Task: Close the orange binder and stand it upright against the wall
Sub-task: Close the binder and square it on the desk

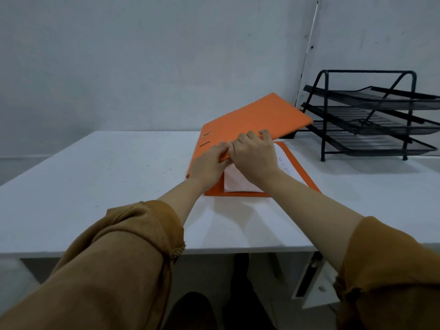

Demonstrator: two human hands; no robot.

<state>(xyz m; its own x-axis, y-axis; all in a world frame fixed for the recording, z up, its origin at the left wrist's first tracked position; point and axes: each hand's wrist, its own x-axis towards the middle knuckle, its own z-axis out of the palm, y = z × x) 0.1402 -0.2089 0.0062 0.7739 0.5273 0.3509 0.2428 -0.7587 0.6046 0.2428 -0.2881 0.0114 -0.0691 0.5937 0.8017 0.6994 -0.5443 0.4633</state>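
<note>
Brown sleeves (123,246) filled the near edge of our view, both forearms reaching out over the white table (95,177). Our left hand (209,163) gripped the near edge of the orange binder (257,117), fingers curled together on its raised top cover. Our right hand (256,156) sat touching the left, fingers folded over the same edge. We noted the cover tilted, half closed, above the white pages (238,182); the binder lay flat right of table centre. A black wire tray rack (371,115) stood far right, beside the wall (142,55).
</note>
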